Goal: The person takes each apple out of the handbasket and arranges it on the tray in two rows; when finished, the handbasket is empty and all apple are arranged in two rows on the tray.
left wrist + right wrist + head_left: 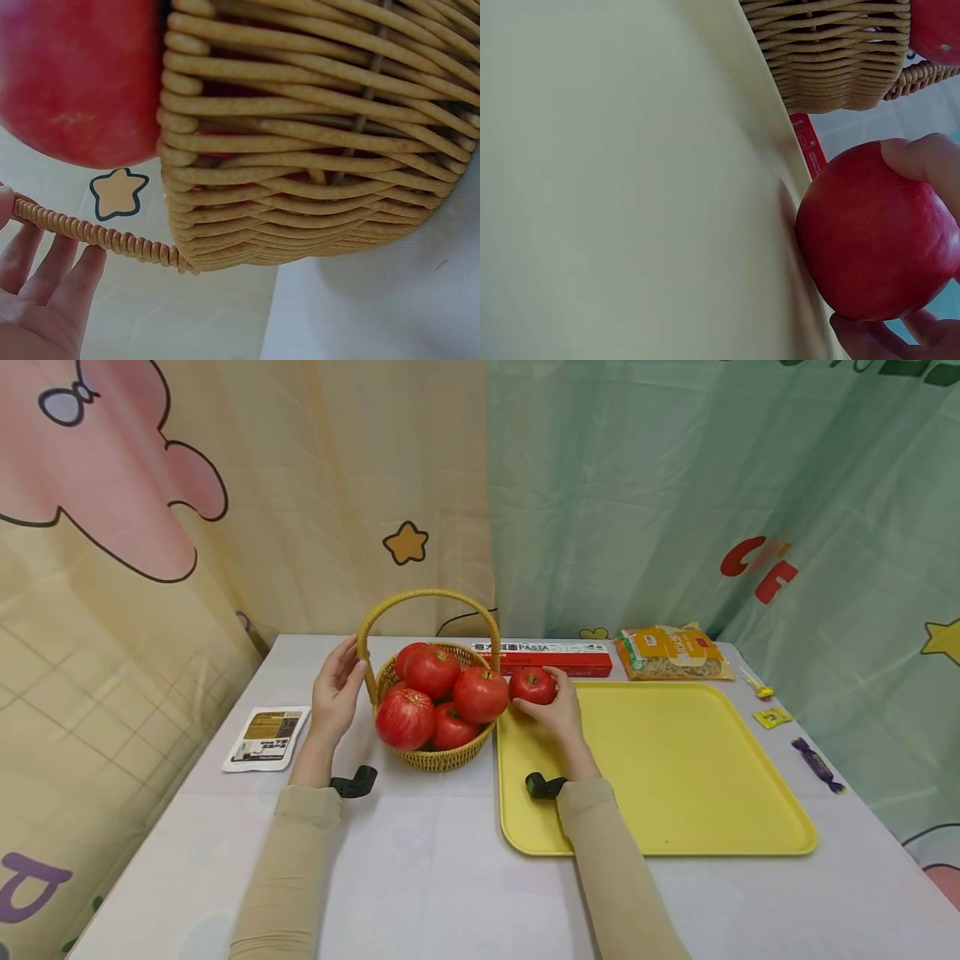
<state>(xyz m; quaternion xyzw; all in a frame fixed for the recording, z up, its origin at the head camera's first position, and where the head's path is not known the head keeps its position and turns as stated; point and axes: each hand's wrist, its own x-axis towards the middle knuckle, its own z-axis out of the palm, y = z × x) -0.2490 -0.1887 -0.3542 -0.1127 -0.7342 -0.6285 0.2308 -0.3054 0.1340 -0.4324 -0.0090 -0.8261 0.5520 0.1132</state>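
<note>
A woven wicker basket (442, 758) with a tall arched handle (431, 593) is heaped with several red apples (406, 719). My left hand (335, 689) holds the left side of the handle; the left wrist view shows fingertips (84, 274) against the wrapped cane, with the thumb partly cut off at the edge. In my right hand (558, 710) is one apple (532, 686), gripped between thumb and fingers. That apple is right of the basket, over the back left corner of a yellow tray (660, 768). From the right wrist, the apple (877, 232) appears close by the tray's rim.
Behind the tray lie a red and white pasta box (555, 660) and an orange food bag (673, 653). Small wrapped sweets, including a yellow one (772, 717) and a purple one (817, 765), line the right edge. A flat white packet (267, 739) lies at the left.
</note>
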